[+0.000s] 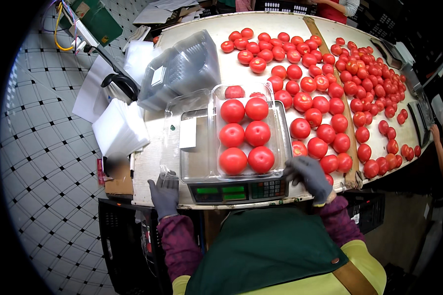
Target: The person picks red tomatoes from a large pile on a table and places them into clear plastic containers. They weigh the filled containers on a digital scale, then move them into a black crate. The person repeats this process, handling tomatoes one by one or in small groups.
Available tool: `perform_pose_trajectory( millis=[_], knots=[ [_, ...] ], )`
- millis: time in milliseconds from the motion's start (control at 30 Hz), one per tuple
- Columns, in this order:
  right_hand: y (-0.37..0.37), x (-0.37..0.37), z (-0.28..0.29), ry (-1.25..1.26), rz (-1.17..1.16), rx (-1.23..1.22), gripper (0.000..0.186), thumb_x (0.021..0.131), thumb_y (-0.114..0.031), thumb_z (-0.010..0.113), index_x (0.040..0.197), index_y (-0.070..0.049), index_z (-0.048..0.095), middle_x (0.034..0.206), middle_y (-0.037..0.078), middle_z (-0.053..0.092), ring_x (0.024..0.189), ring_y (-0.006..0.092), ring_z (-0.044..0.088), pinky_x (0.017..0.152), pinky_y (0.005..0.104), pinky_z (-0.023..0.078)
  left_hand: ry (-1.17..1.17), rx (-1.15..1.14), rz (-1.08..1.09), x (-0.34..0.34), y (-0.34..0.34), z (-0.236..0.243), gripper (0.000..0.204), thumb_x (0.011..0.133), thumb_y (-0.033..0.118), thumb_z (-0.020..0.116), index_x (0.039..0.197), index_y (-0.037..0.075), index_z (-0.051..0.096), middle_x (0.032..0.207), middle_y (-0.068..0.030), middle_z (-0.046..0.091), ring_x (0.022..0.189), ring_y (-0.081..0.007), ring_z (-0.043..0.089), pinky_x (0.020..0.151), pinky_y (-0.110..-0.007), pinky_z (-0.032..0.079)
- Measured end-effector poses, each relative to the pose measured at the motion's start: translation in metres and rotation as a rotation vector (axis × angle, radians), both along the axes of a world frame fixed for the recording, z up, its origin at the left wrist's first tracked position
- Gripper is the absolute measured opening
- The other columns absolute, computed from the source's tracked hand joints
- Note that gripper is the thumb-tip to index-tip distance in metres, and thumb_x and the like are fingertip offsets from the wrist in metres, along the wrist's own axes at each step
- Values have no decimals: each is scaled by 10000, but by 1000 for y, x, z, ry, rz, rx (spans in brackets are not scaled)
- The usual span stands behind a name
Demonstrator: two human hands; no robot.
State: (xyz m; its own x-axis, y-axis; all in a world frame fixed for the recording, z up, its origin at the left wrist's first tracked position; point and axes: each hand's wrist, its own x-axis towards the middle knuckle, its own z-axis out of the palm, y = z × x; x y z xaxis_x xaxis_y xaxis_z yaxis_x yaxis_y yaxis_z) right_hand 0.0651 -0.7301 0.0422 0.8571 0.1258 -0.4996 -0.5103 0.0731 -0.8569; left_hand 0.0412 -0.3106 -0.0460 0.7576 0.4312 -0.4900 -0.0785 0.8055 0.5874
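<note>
A clear plastic clamshell box lies with its lid folded out to the left, on the steel plate of a digital scale. Several large red tomatoes sit in its base in two columns. My left hand, in a grey glove, is at the lid's near left corner; its fingers are stretched out and the thumb stands apart. The clear plastic overlaps the fingertips. My right hand, also gloved, is by the box's near right corner with fingers loosely extended and nothing visible in them.
A stack of nested clear boxes stands beyond the scale at the left. Loose tomatoes cover the table's right side, split by a wooden strip. White sheets lie at the left edge. Other people's arms show at the right and far edges.
</note>
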Motion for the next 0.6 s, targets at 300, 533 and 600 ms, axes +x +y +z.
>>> perform_pose_trajectory(
  millis=[300,533,600],
  knots=[
    [20,-5,-7,167,65,354,384,950,-350,473,976,9,606,892,99,660,644,97,574,549,220,462,-396,1200,-762,71,-109,75,559,923,393,503,1396,103,426,1489,-164,311,1308,-301,377,1068,-437,330],
    [32,-4,-8,90,66,99,214,883,-268,599,829,-64,567,680,-1,595,527,49,502,473,194,398,-175,1942,-819,61,-160,90,479,867,255,611,1324,137,531,1488,-212,284,1282,-385,377,1050,-428,337],
    [30,-5,-11,89,79,96,208,883,-264,596,822,-66,569,684,4,599,527,51,506,471,194,397,-167,1901,-833,58,-159,90,472,871,249,603,1324,136,531,1487,-212,288,1281,-386,375,1050,-430,336]
  ],
)
